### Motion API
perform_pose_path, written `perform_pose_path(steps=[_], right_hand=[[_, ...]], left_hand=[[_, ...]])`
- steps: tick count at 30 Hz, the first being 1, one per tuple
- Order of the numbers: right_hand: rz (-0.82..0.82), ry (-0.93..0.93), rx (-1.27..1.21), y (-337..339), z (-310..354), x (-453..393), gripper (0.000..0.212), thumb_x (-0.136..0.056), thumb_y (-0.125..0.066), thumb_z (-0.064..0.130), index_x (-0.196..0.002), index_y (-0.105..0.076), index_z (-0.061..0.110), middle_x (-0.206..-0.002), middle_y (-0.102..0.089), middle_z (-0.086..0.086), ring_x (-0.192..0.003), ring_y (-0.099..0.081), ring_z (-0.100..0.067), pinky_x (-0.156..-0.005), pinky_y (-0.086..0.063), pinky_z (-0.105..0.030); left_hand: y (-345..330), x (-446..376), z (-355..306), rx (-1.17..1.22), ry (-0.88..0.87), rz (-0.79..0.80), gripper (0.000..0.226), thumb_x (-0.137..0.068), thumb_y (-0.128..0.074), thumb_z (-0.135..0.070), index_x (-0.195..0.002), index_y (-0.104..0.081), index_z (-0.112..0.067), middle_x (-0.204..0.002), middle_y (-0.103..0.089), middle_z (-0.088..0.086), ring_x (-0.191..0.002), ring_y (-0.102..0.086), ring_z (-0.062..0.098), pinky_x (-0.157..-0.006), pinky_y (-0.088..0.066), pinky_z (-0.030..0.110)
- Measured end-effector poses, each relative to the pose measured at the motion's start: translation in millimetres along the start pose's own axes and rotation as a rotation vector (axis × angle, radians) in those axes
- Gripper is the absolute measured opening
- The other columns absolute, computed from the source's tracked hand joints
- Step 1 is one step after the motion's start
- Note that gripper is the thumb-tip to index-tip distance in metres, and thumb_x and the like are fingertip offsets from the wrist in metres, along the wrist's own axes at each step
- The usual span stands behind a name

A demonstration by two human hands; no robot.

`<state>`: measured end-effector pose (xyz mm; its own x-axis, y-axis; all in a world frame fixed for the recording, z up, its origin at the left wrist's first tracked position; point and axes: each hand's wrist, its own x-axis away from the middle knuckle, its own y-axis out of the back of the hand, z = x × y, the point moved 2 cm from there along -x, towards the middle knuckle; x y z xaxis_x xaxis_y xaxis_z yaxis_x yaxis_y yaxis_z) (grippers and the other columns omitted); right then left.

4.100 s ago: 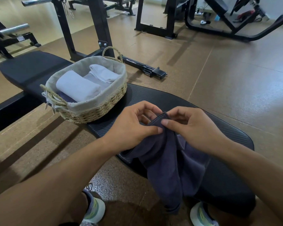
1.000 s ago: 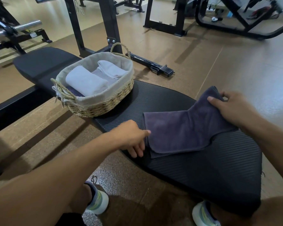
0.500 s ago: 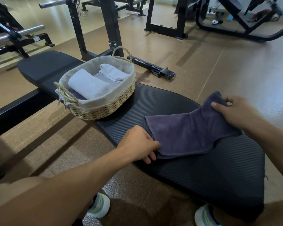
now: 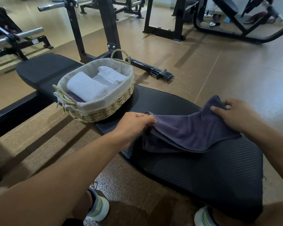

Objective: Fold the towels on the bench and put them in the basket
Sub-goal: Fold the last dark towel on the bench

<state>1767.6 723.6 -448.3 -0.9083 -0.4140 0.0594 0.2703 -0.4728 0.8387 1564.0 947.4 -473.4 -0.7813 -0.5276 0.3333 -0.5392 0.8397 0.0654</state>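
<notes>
No text, label or number can be read here

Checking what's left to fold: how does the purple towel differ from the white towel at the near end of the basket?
The purple towel is dark; the white towel is pale. The purple towel lies loosely layered on the bench, pinched by the left hand and right hand; the white towel sits compactly folded in the basket, untouched. Both are soft cloth.

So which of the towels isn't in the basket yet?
The dark purple towel, held over the bench by both hands. The two white towels already lie folded in the basket.
</notes>
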Motion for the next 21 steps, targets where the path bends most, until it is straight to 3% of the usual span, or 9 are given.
perform_pose_path(steps=[2,4,6,9,11,13,15,17,21], right_hand=[[0.002,-0.006,0.004,1,-1,1,0.017,-0.094,-0.064,0.037,-0.092,-0.063,0.020,-0.082,-0.065,-0.003,-0.083,-0.062,-0.027,-0.071,-0.047,-0.036],[0.004,-0.021,0.019,1,-2,1,0.016,-0.093,-0.064,0.039,-0.090,-0.062,0.024,-0.083,-0.064,-0.001,-0.082,-0.061,-0.025,-0.072,-0.047,-0.037],[-0.002,-0.044,0.026,2,-3,0,0.020,-0.092,-0.062,0.045,-0.087,-0.061,0.026,-0.085,-0.066,-0.002,-0.084,-0.063,-0.026,-0.076,-0.052,-0.041],[-0.005,-0.064,0.031,2,0,0,0.030,-0.093,-0.058,0.051,-0.084,-0.060,0.022,-0.084,-0.066,-0.001,-0.082,-0.063,-0.025,-0.079,-0.055,-0.045],[-0.011,-0.057,0.041,1,3,0,0.034,-0.094,-0.055,0.052,-0.084,-0.060,0.020,-0.083,-0.065,-0.001,-0.082,-0.062,-0.026,-0.078,-0.053,-0.044],[-0.009,-0.063,0.053,1,5,1,0.035,-0.095,-0.054,0.052,-0.088,-0.062,0.018,-0.084,-0.064,-0.003,-0.083,-0.062,-0.028,-0.081,-0.053,-0.044],[-0.005,-0.080,0.069,1,3,1,0.035,-0.096,-0.053,0.052,-0.090,-0.062,0.019,-0.088,-0.065,-0.004,-0.085,-0.062,-0.028,-0.082,-0.053,-0.045],[-0.015,-0.101,0.117,5,-1,0,0.032,-0.096,-0.052,0.052,-0.093,-0.061,0.021,-0.093,-0.066,-0.006,-0.088,-0.062,-0.030,-0.083,-0.053,-0.045],[-0.047,-0.112,0.037,14,3,3,0.029,-0.096,-0.057,0.045,-0.102,-0.064,0.018,-0.099,-0.066,-0.008,-0.092,-0.062,-0.030,-0.078,-0.050,-0.039]], left_hand=[[2,-2,2,-0.076,-0.022,-0.008,0.022,-0.058,-0.078,-0.027,-0.062,-0.070,-0.006,-0.087,-0.072,0.006,-0.086,-0.064,0.016,-0.085,-0.055,0.035],[6,-2,9,-0.279,-0.025,-0.026,0.015,-0.065,-0.081,-0.018,-0.067,-0.067,-0.013,-0.091,-0.075,0.008,-0.088,-0.064,0.012,-0.074,-0.050,0.028],[13,-7,15,-0.446,-0.018,-0.090,0.025,-0.071,-0.078,-0.007,-0.086,-0.062,-0.018,-0.102,-0.071,0.005,-0.095,-0.066,0.015,-0.072,-0.049,0.030],[19,-9,10,-0.634,-0.159,-0.142,0.039,-0.080,-0.067,-0.008,-0.112,-0.056,-0.027,-0.125,-0.058,0.000,-0.108,-0.058,0.016,-0.088,-0.048,0.034],[12,-11,9,-0.895,-0.416,-0.063,0.044,-0.090,-0.065,-0.018,-0.132,-0.055,-0.027,-0.151,-0.046,-0.001,-0.138,-0.041,0.017,-0.113,-0.031,0.029],[0,-15,20,-1.193,-0.562,0.141,0.053,-0.102,-0.051,-0.039,-0.152,-0.040,-0.027,-0.167,-0.022,-0.008,-0.156,-0.010,0.016,-0.126,-0.008,0.038],[-5,-22,37,-1.405,-0.468,0.298,0.068,-0.103,-0.031,-0.059,-0.161,-0.015,-0.028,-0.170,-0.001,-0.011,-0.156,0.012,0.014,-0.126,0.004,0.047],[-3,-30,46,-1.466,-0.384,0.337,0.090,-0.092,-0.025,-0.078,-0.162,0.004,-0.028,-0.169,0.013,-0.009,-0.153,0.021,0.013,-0.125,0.009,0.049],[-7,-30,48,-1.498,-0.345,0.328,0.120,-0.073,-0.027,-0.096,-0.160,0.013,-0.024,-0.167,0.021,-0.005,-0.152,0.026,0.017,-0.123,0.012,0.054]])
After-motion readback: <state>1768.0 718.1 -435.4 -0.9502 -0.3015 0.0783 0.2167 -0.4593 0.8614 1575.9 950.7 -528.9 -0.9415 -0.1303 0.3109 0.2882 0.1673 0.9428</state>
